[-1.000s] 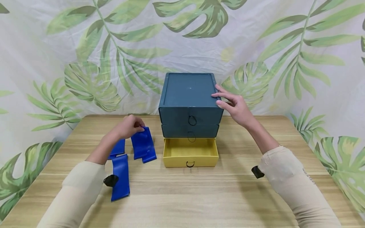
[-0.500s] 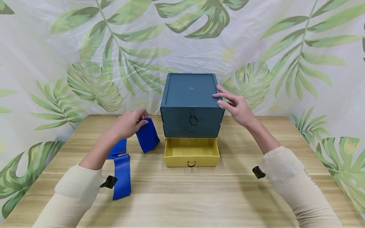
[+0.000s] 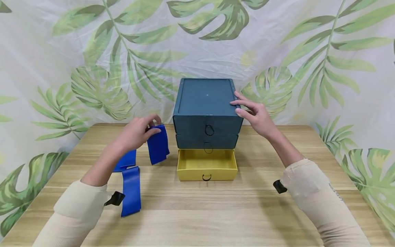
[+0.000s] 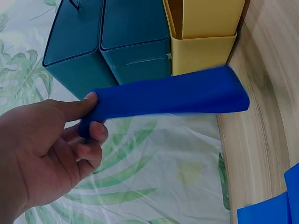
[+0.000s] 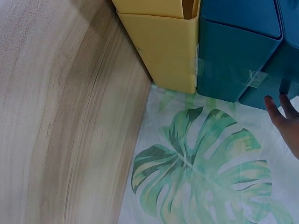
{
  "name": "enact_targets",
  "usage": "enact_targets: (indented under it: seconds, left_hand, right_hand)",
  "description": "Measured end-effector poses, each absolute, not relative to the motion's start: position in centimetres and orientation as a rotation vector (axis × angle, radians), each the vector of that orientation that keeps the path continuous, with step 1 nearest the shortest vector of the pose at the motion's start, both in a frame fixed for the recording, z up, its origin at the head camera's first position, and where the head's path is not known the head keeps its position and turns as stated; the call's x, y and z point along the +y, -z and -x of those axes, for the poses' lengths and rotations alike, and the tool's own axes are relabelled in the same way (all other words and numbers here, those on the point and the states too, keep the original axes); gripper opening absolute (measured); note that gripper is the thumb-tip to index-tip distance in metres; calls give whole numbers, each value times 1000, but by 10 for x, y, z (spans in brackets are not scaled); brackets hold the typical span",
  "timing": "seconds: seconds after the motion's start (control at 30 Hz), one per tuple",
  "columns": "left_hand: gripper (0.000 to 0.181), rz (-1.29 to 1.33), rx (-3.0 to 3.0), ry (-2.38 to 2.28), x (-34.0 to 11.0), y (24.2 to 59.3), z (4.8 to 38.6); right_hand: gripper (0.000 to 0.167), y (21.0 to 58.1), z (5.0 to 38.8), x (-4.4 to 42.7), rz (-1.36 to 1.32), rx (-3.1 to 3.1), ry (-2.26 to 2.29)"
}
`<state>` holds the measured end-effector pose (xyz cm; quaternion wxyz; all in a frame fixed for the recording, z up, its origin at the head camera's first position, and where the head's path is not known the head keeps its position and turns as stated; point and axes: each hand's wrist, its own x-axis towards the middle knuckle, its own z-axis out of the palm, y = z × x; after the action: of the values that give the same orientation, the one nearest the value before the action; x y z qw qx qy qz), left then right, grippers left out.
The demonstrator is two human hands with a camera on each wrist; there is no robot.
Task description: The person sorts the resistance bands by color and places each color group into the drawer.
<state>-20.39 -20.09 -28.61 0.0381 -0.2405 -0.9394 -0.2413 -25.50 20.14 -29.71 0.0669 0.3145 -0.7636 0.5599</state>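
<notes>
My left hand (image 3: 137, 132) pinches a folded blue band (image 3: 158, 147) by its upper end, between thumb and fingers. The band hangs above the table, left of the drawer unit (image 3: 203, 96); in the left wrist view its flat blue length (image 4: 168, 95) stretches out from the fingertips. My right hand (image 3: 259, 118) rests on the unit's top right edge with fingers extended. Only a few of its fingers (image 5: 275, 114) show in the right wrist view, against the dark blue side. The unit's bottom yellow drawer (image 3: 192, 175) is pulled out, with nothing visible inside.
Two more blue bands lie on the wooden table (image 3: 216, 212) at the left: a nearer one (image 3: 131, 192) and a farther one (image 3: 127, 160), partly behind my left forearm. Two dark blue drawers with loop pulls sit closed above the yellow one. A leaf-print cloth (image 3: 203, 58) hangs behind.
My left hand has lifted the blue band off the table, first up and slightly right, then a little higher. The right hand stays on the unit.
</notes>
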Motion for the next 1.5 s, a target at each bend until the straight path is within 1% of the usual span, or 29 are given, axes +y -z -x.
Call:
enact_targets:
  seconds: [0.3,0.47,0.8,0.93,1.17,1.37,1.5]
  left_hand:
    - [10,871,-2798,993,-201,279,198]
    - [5,845,-2774,1201,-198,274,193]
    - [6,803,-2608,1549,-191,268,183]
    - [6,840,-2586,1606,-186,265,179]
    - [12,1008,-2577,1661,-173,259,171]
    - [6,998,-2569,1707,-154,261,164]
    - [5,1039,-2526,1742,-142,264,162]
  right_hand:
    - [34,297,255,201,-947,-2301,-1685]
    - [34,297,255,201,-942,-2299,-1689]
    - [34,298,255,201,-947,-2289,-1697]
    - [34,298,255,201,-946,-2286,-1700]
    - [34,298,255,201,-950,-2290,-1699]
    - [34,298,254,202,-954,-2281,-1709]
    - [33,299,254,201,-956,-2276,-1712]
